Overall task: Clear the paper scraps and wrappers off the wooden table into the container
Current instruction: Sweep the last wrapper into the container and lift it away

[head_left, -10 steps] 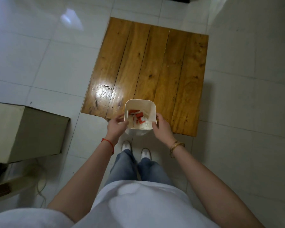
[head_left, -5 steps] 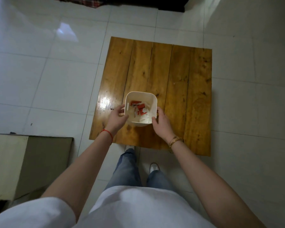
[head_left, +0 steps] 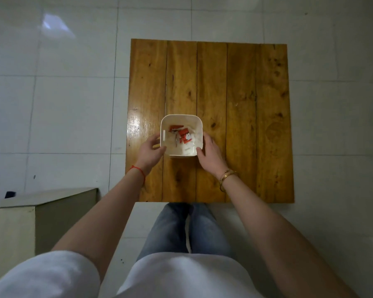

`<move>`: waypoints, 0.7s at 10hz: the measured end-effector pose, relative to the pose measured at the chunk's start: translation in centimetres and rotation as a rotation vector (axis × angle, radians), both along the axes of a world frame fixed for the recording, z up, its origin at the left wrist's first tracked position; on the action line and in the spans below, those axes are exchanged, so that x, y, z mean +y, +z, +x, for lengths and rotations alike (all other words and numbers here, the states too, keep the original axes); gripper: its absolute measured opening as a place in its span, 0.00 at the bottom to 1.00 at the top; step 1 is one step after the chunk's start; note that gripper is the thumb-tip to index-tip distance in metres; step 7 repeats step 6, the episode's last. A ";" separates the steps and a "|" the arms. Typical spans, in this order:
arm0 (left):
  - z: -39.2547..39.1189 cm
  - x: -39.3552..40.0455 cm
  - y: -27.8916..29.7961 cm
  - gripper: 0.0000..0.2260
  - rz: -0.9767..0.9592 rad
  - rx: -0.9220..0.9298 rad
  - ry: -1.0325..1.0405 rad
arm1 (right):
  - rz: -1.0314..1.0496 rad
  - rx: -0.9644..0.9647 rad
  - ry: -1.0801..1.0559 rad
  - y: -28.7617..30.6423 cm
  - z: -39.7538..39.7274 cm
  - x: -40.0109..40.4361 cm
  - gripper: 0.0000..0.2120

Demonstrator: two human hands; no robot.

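A white square container (head_left: 181,115) stands on the wooden table (head_left: 241,87), left of the table's middle. Inside it lie red and white wrappers and paper scraps (head_left: 184,134). My left hand (head_left: 149,149) grips the container's left wall, thumb at the near left corner. My right hand (head_left: 210,153) grips the right wall, fingers along its side. A tiny pale speck (head_left: 236,104) lies on a plank to the right of the container.
A beige box (head_left: 52,214) stands on the tiled floor at the lower left, close to the table's near left corner. My legs in jeans (head_left: 181,231) are at the table's near edge. White tiles surround the table.
Both hands carried the container from beyond the table's near edge to a spot over the planks, where it now rests. The view moved forward over the table.
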State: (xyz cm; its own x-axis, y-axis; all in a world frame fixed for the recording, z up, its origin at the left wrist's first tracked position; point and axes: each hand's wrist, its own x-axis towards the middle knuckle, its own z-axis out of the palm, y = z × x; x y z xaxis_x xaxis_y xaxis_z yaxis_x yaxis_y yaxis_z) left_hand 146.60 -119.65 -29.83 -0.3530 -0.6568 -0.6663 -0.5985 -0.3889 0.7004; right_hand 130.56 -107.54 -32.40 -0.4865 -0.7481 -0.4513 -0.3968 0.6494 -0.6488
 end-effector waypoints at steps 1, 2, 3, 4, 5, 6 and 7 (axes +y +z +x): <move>-0.1 -0.5 -0.8 0.24 0.016 0.007 -0.009 | 0.023 0.003 0.012 -0.3 0.0 -0.1 0.26; -0.2 -0.6 -1.1 0.23 0.022 0.015 -0.032 | 0.037 -0.010 0.012 -0.3 -0.1 0.0 0.26; -0.1 -0.6 -1.5 0.23 0.026 0.035 -0.040 | 0.035 -0.007 0.007 -0.4 -0.1 0.1 0.27; 0.0 -0.5 -1.5 0.24 0.035 0.047 -0.042 | 0.051 -0.003 0.018 -0.4 0.0 0.1 0.28; 0.2 -0.5 -1.3 0.24 0.029 0.047 -0.045 | 0.069 -0.017 0.011 -0.4 0.1 0.3 0.30; 0.4 -0.4 -0.6 0.25 -0.057 -0.020 -0.095 | 0.086 -0.023 -0.027 0.6 -0.1 0.2 0.31; 0.4 -0.4 -0.6 0.25 -0.057 -0.020 -0.095 | 0.086 -0.023 -0.027 0.6 -0.1 0.2 0.31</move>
